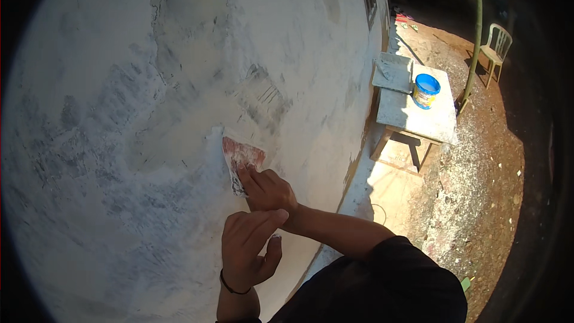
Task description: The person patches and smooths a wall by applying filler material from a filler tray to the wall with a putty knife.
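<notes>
Right hand (267,189) presses sandpaper (240,158) flat against the wall (149,84); left hand (248,248) hovers half-curled, holding nothing.

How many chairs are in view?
1: a pale plastic chair stands on the dirt at upper right, beyond the table. Others may be hidden in the dark shade.

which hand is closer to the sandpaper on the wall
Right. The right hand presses its fingers on the sandpaper; the left hand is below it, apart from the sheet.
</notes>
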A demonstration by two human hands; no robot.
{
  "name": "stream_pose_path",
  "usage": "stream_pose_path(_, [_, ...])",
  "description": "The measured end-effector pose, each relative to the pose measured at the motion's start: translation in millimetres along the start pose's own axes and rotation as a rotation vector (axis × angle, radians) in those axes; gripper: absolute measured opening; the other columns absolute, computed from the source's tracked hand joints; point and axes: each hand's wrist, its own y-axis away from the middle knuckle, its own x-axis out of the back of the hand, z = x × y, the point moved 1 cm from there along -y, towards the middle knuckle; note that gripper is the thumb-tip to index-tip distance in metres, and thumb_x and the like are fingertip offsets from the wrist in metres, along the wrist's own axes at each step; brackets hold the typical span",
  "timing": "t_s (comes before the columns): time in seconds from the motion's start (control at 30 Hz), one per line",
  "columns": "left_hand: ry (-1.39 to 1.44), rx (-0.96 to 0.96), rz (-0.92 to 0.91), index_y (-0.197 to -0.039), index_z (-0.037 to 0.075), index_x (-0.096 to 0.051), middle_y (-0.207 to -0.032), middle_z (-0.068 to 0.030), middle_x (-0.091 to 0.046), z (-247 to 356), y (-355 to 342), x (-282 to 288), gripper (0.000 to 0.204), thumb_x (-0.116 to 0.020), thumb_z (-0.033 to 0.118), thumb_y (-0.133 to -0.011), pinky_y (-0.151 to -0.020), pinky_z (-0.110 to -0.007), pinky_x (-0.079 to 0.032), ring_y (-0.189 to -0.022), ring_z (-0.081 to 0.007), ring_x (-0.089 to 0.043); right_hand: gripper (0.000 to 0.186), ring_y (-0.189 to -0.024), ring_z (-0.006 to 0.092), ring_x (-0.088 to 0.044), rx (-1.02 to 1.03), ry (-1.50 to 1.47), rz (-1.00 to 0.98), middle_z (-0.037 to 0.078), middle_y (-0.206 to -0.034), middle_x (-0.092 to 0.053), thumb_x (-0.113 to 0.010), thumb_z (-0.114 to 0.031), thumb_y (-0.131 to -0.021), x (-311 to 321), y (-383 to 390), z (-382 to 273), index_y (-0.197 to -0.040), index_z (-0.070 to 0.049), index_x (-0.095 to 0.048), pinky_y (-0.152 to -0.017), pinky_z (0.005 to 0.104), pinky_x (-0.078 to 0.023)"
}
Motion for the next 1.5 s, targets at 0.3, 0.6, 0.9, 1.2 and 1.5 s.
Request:
stream_pose_path(0.3, [-0.035,-0.12,0.288,-0.097,0.004,-0.063,-0.079,-0.015,-0.069,23.2,-2.1,14.4,0.027,-0.051,0.005,-0.073,-0.068,-0.038,-0.044,-0.073,-0.0317,-0.067,0.052,-0.066,0.026,-0.06,-0.188,-0.097,0.203,0.01,-0.077,-0.063,-0.065,0.005,-0.069,72.9,-28.8,56.8,-0.12,-0.001,-0.059,-0.06,0.0341,-0.05])
stream_pose_path(0.6, [-0.189,-0.096,0.41,-0.108,0.004,-0.058,-0.075,-0.0152,-0.066,24.9,5.9,33.3,0.028,-0.047,0.007,-0.083,-0.068,-0.04,-0.044,-0.069,-0.032,-0.065,0.054,-0.075,0.0239,-0.057,-0.062,-0.048,0.036,0.013,-0.089,-0.063,-0.069,-0.004,-0.066,18.7,-33.6,-6.3,-0.117,0.006,-0.057,-0.065,0.0299,-0.051])
stream_pose_path(0.9, [-0.202,-0.171,0.443,-0.12,0.005,-0.053,-0.077,-0.0163,-0.061,36.6,12.0,31.3,0.034,-0.039,0.013,-0.091,-0.062,-0.04,-0.038,-0.067,-0.0292,-0.056,0.027,-0.066,0.031,-0.061,-0.27,-0.646,0.033,0.016,-0.077,-0.064,-0.063,-0.008,-0.081,70.7,-39.2,17.2,-0.107,0.0,-0.063,-0.062,0.0373,-0.049])
stream_pose_path(1.2, [-0.211,-0.194,0.388,-0.122,0.006,-0.052,-0.073,-0.0151,-0.061,33.9,-0.1,21.0,0.035,-0.038,0.01,-0.091,-0.063,-0.04,-0.037,-0.066,-0.0274,-0.057,0.017,-0.068,0.0095,-0.058,-0.742,-0.811,-0.092,0.009,-0.081,-0.07,-0.062,-0.008,-0.088,54.6,-56.3,149.2,-0.101,0.003,-0.066,-0.062,0.0284,-0.046])
stream_pose_path(1.5, [-0.212,-0.155,0.368,-0.122,0.006,-0.052,-0.074,-0.0148,-0.062,33.6,6.6,21.7,0.033,-0.04,0.013,-0.092,-0.063,-0.04,-0.038,-0.067,-0.0273,-0.058,0.022,-0.066,0.0261,-0.06,-0.388,-0.111,0.098,0.011,-0.074,-0.064,-0.066,-0.006,-0.078,52.5,-46.4,101.4,-0.098,0.002,-0.065,-0.061,0.0334,-0.049])
